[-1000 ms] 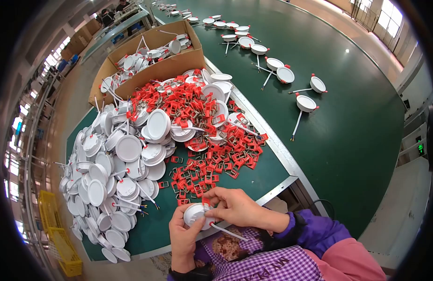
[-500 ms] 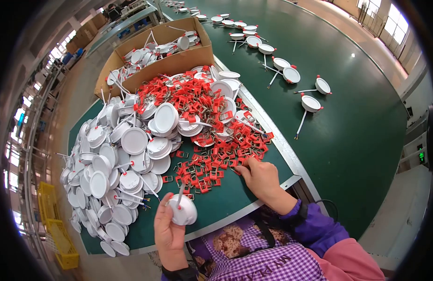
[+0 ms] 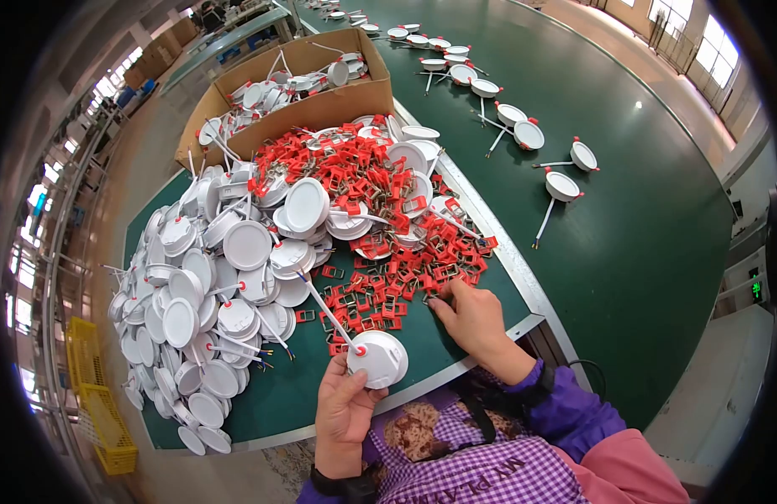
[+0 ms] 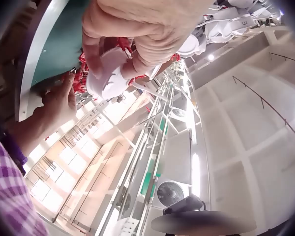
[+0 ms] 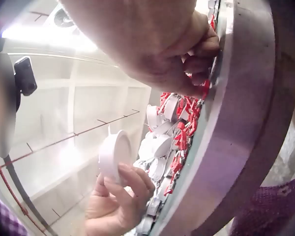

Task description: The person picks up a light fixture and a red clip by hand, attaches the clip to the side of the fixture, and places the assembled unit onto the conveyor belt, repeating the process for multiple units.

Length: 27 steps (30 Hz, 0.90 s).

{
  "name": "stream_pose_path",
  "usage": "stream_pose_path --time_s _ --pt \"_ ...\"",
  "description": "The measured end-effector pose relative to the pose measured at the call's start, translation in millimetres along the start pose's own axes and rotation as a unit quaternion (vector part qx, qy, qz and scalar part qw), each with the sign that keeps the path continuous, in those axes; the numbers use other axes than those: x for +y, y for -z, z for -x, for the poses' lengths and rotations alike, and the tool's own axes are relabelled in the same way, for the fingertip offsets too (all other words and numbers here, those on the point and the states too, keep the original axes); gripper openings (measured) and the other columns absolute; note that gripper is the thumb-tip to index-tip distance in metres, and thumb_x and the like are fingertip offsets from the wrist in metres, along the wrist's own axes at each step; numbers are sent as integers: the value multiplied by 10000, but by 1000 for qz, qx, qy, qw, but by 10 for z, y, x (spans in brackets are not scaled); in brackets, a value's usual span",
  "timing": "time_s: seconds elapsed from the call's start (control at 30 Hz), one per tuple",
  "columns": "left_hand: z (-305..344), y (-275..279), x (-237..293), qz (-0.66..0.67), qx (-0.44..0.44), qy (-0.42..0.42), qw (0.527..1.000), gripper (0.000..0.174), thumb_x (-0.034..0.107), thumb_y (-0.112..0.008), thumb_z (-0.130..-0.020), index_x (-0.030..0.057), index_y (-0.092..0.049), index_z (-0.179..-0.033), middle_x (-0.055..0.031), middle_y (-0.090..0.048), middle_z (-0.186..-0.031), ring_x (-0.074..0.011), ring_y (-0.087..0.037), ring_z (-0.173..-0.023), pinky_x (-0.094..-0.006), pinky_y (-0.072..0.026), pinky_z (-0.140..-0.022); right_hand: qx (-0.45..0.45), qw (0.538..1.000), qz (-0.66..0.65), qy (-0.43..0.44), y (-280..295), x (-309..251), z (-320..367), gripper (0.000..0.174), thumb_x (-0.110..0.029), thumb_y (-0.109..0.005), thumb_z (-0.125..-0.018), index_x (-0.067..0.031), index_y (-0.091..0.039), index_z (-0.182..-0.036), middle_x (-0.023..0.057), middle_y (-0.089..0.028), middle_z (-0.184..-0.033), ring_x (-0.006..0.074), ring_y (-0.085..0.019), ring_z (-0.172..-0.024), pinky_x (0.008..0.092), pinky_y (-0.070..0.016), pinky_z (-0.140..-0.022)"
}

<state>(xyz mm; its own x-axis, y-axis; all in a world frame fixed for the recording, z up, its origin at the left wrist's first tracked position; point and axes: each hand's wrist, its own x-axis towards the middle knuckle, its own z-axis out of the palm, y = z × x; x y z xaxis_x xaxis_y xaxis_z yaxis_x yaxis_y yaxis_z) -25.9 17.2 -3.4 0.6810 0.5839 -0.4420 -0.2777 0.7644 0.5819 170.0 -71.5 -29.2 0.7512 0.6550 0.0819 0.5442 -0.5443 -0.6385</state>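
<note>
My left hand point(image 3: 345, 413) grips a round white downlight point(image 3: 378, 359) by its edge, over the near edge of the table. The lamp's back faces up, and its white cable sticks out from a red grommet toward the upper left. In the right wrist view the downlight point(image 5: 114, 153) appears edge-on between thumb and fingers. My right hand point(image 3: 474, 321) is at the near right edge of a heap of red spring clips point(image 3: 376, 290). Its thumb and fingertips pinch a red clip point(image 5: 206, 89) with metal showing, largely covered by the fingers.
Left of the clips lies a big pile of white downlights point(image 3: 195, 311). Behind stands a cardboard box point(image 3: 321, 105) holding more. Beyond a metal rail point(image 3: 497, 239), a green conveyor point(image 3: 640, 252) carries a line of downlights point(image 3: 561, 186) with red clips. Yellow crates point(image 3: 102, 420) stand at lower left.
Both hands were together at the lamp; the right hand then moved away to the clips and stays there. My left hand has turned the downlight and shifted it right, its back now up.
</note>
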Motion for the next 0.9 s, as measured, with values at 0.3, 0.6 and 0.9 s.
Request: stream_pose_path --time_s 0.3,0.6,0.9 --pt "-11 -59 -83 -46 -18 22 999 426 -69 -600 -771 23 -434 -1152 -124 -568 -1090 -246 -615 -935 -371 -560 -730 61 987 -143 31 182 -142 49 111 -116 -638 -783 -23 -602 -832 111 -600 -688 269 -595 -593 349 -465 -568" --pt "-54 -156 -174 -192 26 -134 972 333 -55 -630 -784 -7 -492 -1083 -94 -593 -1032 -161 -604 -919 -289 -519 -770 -67 970 -187 139 225 -401 318 134 -136 -640 -797 -27 -603 -866 133 -601 -767 309 -603 -683 364 -482 -583" --pt "-74 -126 -225 -225 30 -210 951 334 -70 -633 -784 -27 -486 -1081 -87 -581 -1020 -133 -575 -936 -272 -469 -838 -45 954 -256 150 207 -443 379 151 -39 -670 -769 7 -618 -904 131 -614 -788 257 -616 -656 317 -481 -559"
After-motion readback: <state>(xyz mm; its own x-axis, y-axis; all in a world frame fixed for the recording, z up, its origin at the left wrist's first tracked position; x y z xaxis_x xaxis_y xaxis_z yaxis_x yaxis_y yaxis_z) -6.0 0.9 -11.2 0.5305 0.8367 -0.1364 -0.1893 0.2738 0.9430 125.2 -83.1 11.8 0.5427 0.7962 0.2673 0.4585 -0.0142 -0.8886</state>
